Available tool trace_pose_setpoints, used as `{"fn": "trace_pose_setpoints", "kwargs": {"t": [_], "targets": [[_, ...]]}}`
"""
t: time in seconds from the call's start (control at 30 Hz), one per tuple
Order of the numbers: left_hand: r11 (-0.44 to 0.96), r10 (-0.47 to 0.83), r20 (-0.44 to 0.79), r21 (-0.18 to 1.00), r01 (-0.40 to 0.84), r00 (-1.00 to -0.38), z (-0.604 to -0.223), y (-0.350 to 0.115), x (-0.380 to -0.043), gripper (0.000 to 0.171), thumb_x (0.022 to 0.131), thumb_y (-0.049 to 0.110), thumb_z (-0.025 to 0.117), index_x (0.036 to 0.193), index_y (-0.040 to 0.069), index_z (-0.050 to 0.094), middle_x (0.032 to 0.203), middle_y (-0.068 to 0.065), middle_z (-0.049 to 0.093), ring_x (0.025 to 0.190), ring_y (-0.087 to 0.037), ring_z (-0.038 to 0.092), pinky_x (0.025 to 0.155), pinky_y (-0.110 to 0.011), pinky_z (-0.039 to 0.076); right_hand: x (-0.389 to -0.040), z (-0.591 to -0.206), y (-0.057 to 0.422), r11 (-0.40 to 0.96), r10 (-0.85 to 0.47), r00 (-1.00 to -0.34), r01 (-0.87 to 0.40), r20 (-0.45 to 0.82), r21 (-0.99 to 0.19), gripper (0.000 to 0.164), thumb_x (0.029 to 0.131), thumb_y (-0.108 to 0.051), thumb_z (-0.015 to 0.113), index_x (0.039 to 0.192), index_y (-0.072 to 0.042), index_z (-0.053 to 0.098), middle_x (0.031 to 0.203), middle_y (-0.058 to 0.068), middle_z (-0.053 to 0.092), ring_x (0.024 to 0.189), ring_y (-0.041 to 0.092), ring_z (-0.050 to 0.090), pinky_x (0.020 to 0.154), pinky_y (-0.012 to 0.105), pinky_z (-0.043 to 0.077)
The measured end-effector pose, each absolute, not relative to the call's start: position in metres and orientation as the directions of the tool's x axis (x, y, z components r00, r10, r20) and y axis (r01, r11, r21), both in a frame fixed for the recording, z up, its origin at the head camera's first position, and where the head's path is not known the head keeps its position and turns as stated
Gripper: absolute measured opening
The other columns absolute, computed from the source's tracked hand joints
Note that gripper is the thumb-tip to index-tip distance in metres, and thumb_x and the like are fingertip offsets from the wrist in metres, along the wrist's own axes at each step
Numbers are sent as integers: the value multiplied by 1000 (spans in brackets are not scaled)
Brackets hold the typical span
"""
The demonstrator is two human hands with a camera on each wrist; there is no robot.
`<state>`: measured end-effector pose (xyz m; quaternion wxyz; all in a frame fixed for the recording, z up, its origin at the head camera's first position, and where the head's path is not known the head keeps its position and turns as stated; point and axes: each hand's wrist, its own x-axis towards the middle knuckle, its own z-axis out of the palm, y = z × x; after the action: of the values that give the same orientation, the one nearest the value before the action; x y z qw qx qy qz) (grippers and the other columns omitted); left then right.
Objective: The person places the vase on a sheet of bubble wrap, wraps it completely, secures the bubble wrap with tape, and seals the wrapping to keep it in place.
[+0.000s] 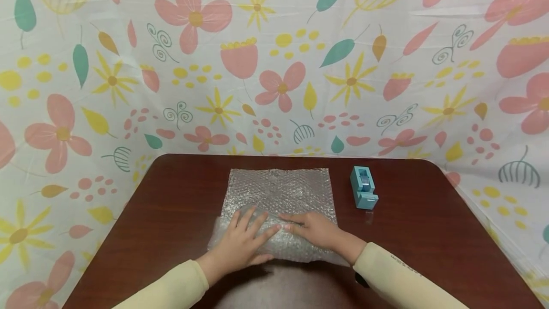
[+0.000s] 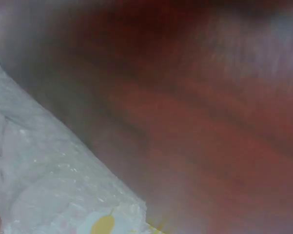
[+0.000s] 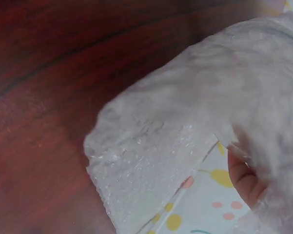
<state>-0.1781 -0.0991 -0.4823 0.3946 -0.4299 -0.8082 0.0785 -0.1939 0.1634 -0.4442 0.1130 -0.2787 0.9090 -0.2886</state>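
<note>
Fingers (image 1: 258,223) of 2 hands (image 1: 233,247) (image 1: 320,230) touch bubble wrap (image 1: 279,187); its edges clear tape dispenser (image 1: 363,189).

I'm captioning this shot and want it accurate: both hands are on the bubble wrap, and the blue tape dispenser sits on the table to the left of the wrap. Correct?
Not quite: the blue tape dispenser sits on the table to the right of the bubble wrap, as the head view shows.

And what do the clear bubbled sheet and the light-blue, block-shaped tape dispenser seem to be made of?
The bubbled sheet is probably glossy plastic film: its dimpled surface glints. The tape dispenser seems smooth rigid plastic, given its even colour and crisp edges.
</note>
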Motion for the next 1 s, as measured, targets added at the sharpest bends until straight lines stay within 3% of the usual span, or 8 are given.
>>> {"fn": "trace_pose_setpoints", "kwargs": {"t": [0.1, 0.33, 0.43, 0.5, 0.6, 0.7, 0.8, 1.0], "targets": [[613, 760, 564, -455, 645, -324, -478, -98, -181, 74, 81, 76, 64, 140, 30, 57, 133, -7, 65, 122, -36, 64, 87, -53, 61, -199, -443, 164, 680, -558, -825, -393, -90, -618, 50, 106, -48, 46, 146, -20, 58, 140, 14, 65, 123, 36, 68, 106, 61, 50], [627, 750, 557, -430, 650, -356, -474, -95, -186, 72, 80, 73, 68, 137, 31, 59, 131, -6, 67, 120, -34, 65, 86, -51, 62, -211, -424, 166, 679, -593, -787, -374, -171, -632, 45, 110, -33, 43, 148, -13, 55, 153, 17, 55, 142, 44, 50, 116, 65, 38], [633, 747, 548, -412, 656, -377, -471, -93, -189, 69, 80, 72, 69, 136, 31, 60, 130, -6, 67, 119, -33, 66, 86, -51, 62, -199, -410, 160, 751, -541, -841, -476, -12, -459, 43, 107, -28, 50, 145, -7, 58, 149, 19, 58, 141, 42, 51, 116, 63, 40], [635, 746, 537, -397, 662, -394, -469, -93, -190, 67, 82, 70, 69, 135, 30, 60, 130, -6, 67, 119, -33, 65, 87, -51, 61, -182, -409, 154, 813, -502, -855, -518, 130, -266, 47, 105, -30, 56, 144, -4, 57, 148, 18, 59, 140, 40, 53, 115, 61, 42], [637, 748, 506, -372, 675, -428, -467, -91, -191, 65, 84, 68, 69, 135, 29, 61, 131, -6, 68, 120, -33, 66, 89, -52, 61, -152, -421, 151, 846, -512, -818, -534, 263, -11, 65, 96, -45, 65, 146, -4, 55, 150, 17, 57, 140, 37, 54, 113, 61, 44], [641, 754, 461, -357, 680, -468, -464, -90, -192, 64, 87, 67, 67, 138, 29, 60, 133, -6, 67, 122, -33, 65, 92, -50, 60, -131, -442, 155, 827, -562, -775, -536, 289, 169, 86, 86, -62, 69, 149, -6, 50, 154, 16, 53, 143, 34, 52, 111, 59, 45], [641, 759, 421, -352, 681, -496, -462, -90, -194, 63, 90, 67, 63, 140, 31, 58, 135, -6, 67, 122, -32, 66, 93, -49, 59, -128, -458, 163, 800, -599, -743, -542, 299, 256, 100, 76, -71, 72, 151, -9, 48, 155, 14, 52, 142, 34, 52, 111, 55, 46], [646, 752, 409, -304, 700, -516, -458, -91, -197, 62, 90, 66, 64, 142, 32, 57, 134, -5, 67, 123, -33, 66, 94, -51, 59, -147, -469, 175, 754, -655, -673, -611, 344, 239, 109, 67, -71, 79, 151, -9, 47, 149, 14, 57, 135, 35, 57, 109, 50, 50]]}}
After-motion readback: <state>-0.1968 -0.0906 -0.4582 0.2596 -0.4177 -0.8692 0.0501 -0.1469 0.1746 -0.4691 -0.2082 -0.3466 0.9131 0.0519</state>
